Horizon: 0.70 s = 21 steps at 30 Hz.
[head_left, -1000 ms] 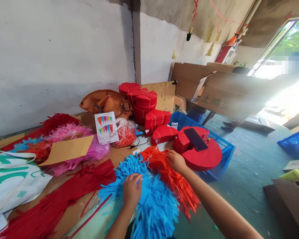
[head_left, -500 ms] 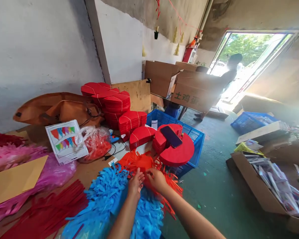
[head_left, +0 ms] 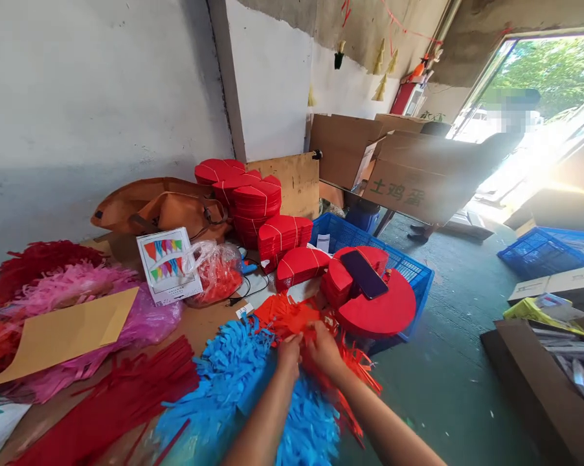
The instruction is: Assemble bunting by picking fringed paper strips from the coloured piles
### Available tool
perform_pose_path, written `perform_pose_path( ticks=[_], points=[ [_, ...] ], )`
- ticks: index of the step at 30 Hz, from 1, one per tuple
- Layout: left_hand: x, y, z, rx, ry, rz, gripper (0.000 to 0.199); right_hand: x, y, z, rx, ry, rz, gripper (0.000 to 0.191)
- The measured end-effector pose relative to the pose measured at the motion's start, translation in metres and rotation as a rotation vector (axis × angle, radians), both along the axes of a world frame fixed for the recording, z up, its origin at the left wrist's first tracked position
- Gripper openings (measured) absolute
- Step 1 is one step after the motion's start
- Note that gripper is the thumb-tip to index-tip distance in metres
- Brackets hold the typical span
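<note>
Close together at the front, my left hand (head_left: pixel 289 356) and my right hand (head_left: pixel 325 351) are both closed over orange-red fringed paper (head_left: pixel 289 312). Each hand's fingertips pinch the strips, though the exact spot gripped is partly hidden. Under my forearms spreads a heap of blue fringed paper (head_left: pixel 234 362). Just beyond my right hand lies a flat red round piece (head_left: pixel 392 304) with a dark phone (head_left: pixel 364 275) on top. Dark red paper strips (head_left: pixel 141 388) lie to the left of the blue heap.
Banded stacks of red shapes (head_left: pixel 285 236) stand behind, near a blue crate (head_left: pixel 418 285). Left are a printed box (head_left: pixel 169 268), a plastic bag of red pieces (head_left: pixel 219 272) and a yellow sheet (head_left: pixel 73 330). A person (head_left: pixel 496 155) is near the bright doorway.
My left hand has gone from spread fingers to a pinch on the orange-red paper. My right hand stays at the paper. The view has swung left.
</note>
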State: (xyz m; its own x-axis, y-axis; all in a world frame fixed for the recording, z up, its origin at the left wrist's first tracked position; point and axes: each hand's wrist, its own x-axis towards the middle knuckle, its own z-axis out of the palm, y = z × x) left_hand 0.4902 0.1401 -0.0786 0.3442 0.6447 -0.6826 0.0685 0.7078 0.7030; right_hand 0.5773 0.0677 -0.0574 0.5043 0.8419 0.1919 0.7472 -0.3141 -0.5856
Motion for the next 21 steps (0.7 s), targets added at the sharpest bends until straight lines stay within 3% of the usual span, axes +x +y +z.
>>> perform_pose_path(
  ticks=[7,11,16,21],
  points=[
    [-0.009,0.009,-0.002,-0.062,0.036,0.022,0.031,-0.017,-0.016,0.000,0.043,-0.120,0.032,0.039],
    [-0.013,0.013,0.003,-0.020,0.002,0.031,0.026,-0.029,-0.009,0.004,0.033,-0.167,-0.067,0.033],
    [-0.015,0.018,0.006,0.050,-0.050,0.042,0.023,-0.015,0.003,0.016,0.066,0.157,-0.064,0.014],
    [-0.025,0.014,0.000,0.118,-0.022,0.026,0.023,0.017,0.022,0.033,0.024,0.312,-0.015,0.020]
  ],
)
